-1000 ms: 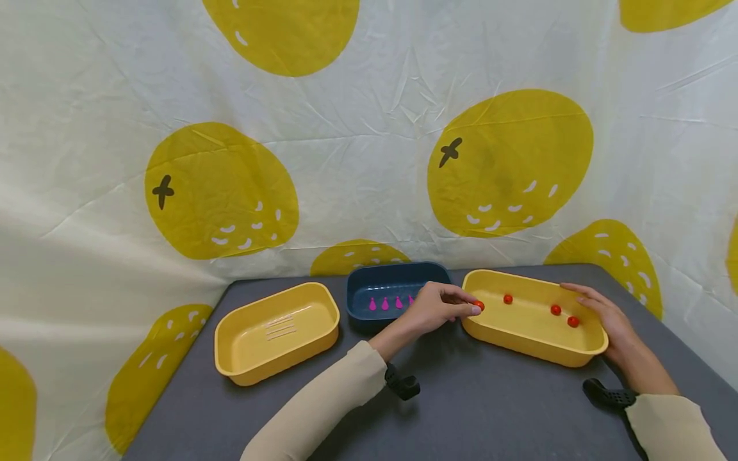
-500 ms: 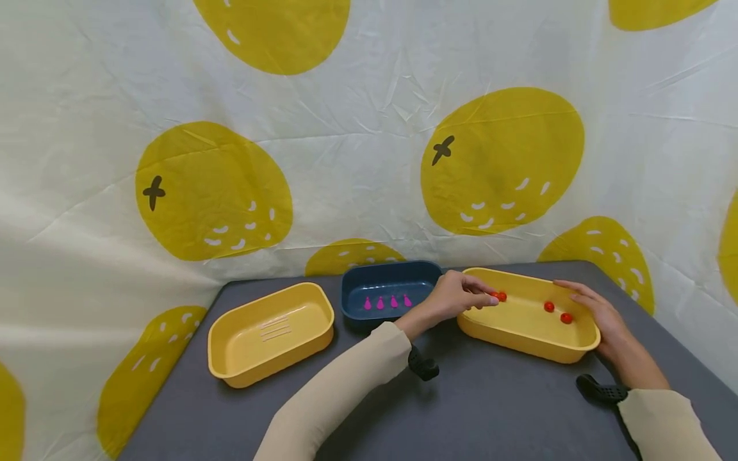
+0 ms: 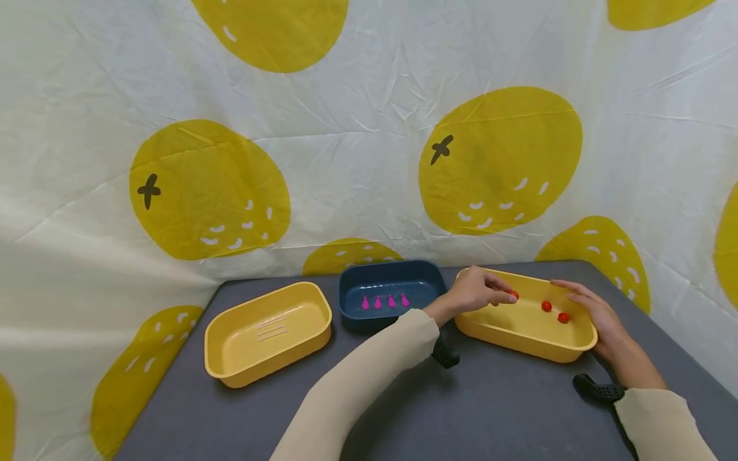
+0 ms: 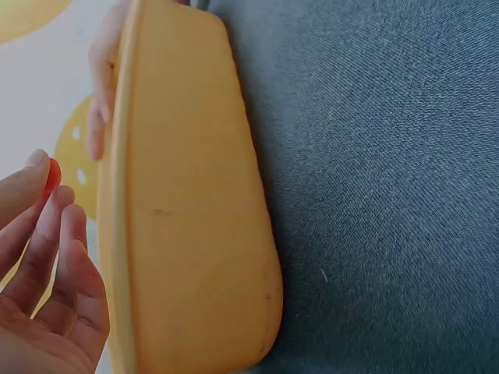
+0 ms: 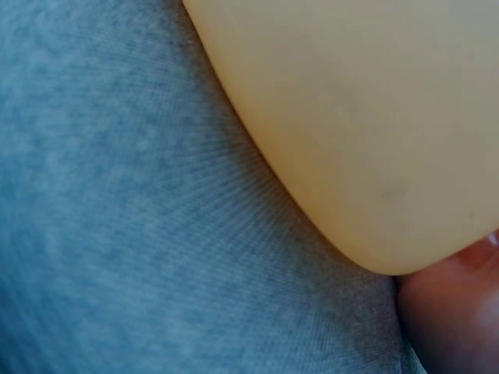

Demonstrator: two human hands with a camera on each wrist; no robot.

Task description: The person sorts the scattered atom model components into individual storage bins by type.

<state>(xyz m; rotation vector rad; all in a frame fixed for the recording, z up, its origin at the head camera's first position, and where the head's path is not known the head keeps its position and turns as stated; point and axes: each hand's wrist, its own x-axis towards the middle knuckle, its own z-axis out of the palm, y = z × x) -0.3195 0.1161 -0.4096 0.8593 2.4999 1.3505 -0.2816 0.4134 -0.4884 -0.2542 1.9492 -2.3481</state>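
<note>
My left hand (image 3: 475, 291) pinches a small red ball (image 3: 514, 294) between thumb and fingertips, above the inside of the right-hand yellow tray (image 3: 513, 339). In the left wrist view the ball (image 4: 52, 177) shows partly between thumb and finger, beside the tray's side wall (image 4: 195, 202). Two more red balls, a left one (image 3: 546, 307) and a right one (image 3: 563, 317), lie on the tray floor. My right hand (image 3: 605, 323) holds the tray's right end, fingers over the rim. The right wrist view shows mostly the tray's outer wall (image 5: 374, 140). My left hand hides part of the tray floor.
A dark blue tray (image 3: 392, 272) stands at the back middle, with several pink pin-shaped pieces (image 3: 378, 302) inside. Farther left, a second yellow tray (image 3: 230, 342) holds several thin pale sticks (image 3: 272, 326). The grey table (image 3: 461, 410) meets a fruit-print cloth (image 3: 357, 179) behind.
My left hand has moved right with its red ball, from the tray's left rim to over its inside. A ball seen lying there earlier is now hidden behind that hand. My right hand stays put.
</note>
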